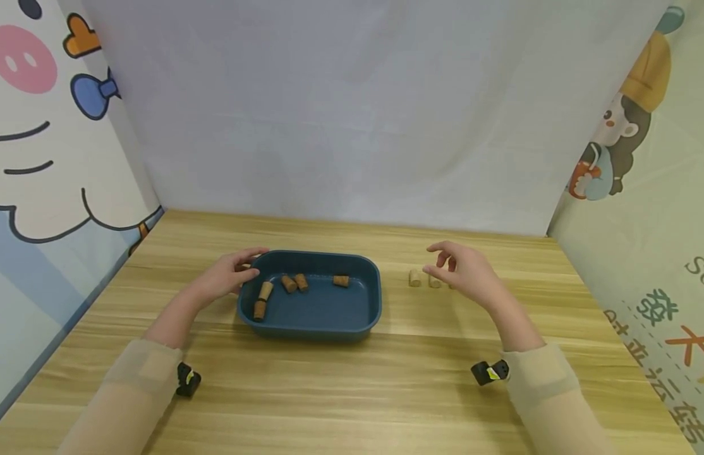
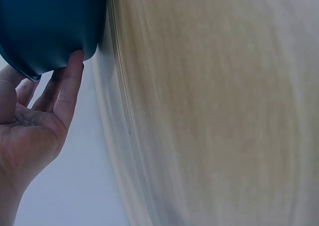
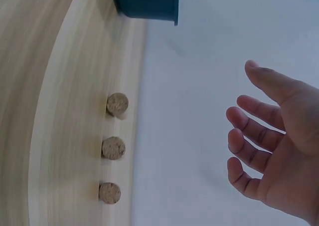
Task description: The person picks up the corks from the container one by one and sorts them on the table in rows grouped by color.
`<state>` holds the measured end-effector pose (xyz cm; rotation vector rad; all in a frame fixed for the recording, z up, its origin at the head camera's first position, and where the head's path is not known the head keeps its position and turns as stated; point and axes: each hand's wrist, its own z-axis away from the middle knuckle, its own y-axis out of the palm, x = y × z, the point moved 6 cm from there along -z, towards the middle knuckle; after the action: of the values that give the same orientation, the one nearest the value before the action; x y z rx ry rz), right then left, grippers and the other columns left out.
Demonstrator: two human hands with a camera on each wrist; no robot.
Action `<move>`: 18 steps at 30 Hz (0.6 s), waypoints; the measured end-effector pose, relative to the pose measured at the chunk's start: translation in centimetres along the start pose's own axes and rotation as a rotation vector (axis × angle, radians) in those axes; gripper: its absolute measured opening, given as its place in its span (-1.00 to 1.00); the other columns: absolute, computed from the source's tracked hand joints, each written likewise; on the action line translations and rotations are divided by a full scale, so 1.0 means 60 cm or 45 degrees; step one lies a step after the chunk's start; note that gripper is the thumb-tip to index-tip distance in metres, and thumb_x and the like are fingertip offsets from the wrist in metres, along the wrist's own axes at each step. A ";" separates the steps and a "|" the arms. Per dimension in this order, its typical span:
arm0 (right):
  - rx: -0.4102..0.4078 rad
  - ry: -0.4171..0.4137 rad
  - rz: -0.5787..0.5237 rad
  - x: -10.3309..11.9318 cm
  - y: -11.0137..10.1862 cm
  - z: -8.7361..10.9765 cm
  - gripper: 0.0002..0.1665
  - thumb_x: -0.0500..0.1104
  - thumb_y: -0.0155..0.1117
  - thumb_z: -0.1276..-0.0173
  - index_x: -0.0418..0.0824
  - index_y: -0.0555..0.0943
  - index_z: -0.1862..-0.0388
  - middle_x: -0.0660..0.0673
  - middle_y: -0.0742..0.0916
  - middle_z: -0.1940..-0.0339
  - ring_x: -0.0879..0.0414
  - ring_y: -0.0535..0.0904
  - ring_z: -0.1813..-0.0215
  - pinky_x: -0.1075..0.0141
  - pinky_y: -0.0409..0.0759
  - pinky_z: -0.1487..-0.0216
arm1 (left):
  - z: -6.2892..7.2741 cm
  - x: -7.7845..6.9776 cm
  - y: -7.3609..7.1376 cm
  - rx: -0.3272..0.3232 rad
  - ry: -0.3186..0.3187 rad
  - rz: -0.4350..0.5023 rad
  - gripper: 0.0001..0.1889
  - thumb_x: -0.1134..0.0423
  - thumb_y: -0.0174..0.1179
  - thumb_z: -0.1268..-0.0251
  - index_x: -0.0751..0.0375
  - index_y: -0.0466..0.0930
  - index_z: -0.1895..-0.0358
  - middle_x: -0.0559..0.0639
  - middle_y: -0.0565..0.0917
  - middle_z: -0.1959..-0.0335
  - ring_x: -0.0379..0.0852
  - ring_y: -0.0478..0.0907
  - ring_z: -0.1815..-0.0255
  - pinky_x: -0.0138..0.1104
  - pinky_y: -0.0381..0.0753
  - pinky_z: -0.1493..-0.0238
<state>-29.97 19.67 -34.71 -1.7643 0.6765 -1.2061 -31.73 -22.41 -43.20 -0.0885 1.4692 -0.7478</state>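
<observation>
Got some writing on the pale printed backdrop (image 1: 642, 259) in the head view. Just past three o'clock there's a dark "SO" (image 1: 701, 270), right by the edge. Between three and four, a dark green 發 (image 1: 659, 309) plus an orange-red character (image 1: 689, 345) that looks like 大. Brown 时来运转 (image 1: 657, 380) slants down toward four o'clock.
</observation>
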 end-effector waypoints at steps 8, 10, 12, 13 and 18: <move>-0.122 -0.095 -0.026 0.060 0.002 -0.003 -0.52 0.00 0.31 -0.29 -0.18 0.55 -0.13 -0.01 0.60 0.39 0.13 0.42 0.41 0.28 0.37 0.42 | -0.002 0.005 -0.002 -0.008 -0.010 0.011 -0.45 0.21 -0.07 -0.50 -0.01 0.06 -0.49 0.33 0.09 -0.44 0.30 0.26 -0.33 -0.11 0.61 0.15; -0.152 -0.120 -0.036 0.076 0.003 -0.004 -0.52 -0.01 0.32 -0.28 -0.18 0.56 -0.13 -0.01 0.60 0.39 0.13 0.42 0.41 0.29 0.37 0.42 | -0.002 0.005 -0.001 -0.002 -0.007 0.010 -0.45 0.22 -0.08 -0.51 -0.02 0.06 -0.49 0.34 0.08 -0.44 0.31 0.25 -0.33 -0.10 0.61 0.14; -0.183 -0.146 -0.053 0.091 0.004 -0.005 -0.53 -0.02 0.33 -0.27 -0.18 0.57 -0.12 -0.01 0.60 0.40 0.13 0.41 0.41 0.29 0.36 0.42 | -0.002 0.004 -0.001 0.002 -0.003 0.010 -0.45 0.22 -0.08 -0.51 -0.01 0.05 -0.49 0.34 0.07 -0.44 0.31 0.24 -0.33 -0.11 0.60 0.14; -0.198 -0.159 -0.063 0.099 0.005 -0.006 -0.53 -0.03 0.33 -0.27 -0.18 0.57 -0.12 -0.01 0.60 0.40 0.13 0.41 0.40 0.30 0.36 0.42 | -0.002 0.004 0.000 0.002 -0.003 0.012 -0.45 0.22 -0.08 -0.51 -0.01 0.05 -0.49 0.34 0.07 -0.44 0.31 0.24 -0.34 -0.11 0.60 0.13; -0.271 -0.222 -0.129 0.133 0.011 -0.008 -0.55 -0.06 0.35 -0.26 -0.19 0.58 -0.10 -0.04 0.62 0.38 0.09 0.44 0.38 0.30 0.36 0.41 | -0.001 0.003 0.000 0.002 0.000 0.002 -0.45 0.21 -0.09 -0.51 -0.02 0.05 -0.49 0.34 0.05 -0.45 0.31 0.20 -0.36 -0.10 0.59 0.12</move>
<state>-27.35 12.74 -31.63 -2.0759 0.6379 -1.0617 -31.78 -22.49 -43.37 -0.0860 1.4689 -0.7476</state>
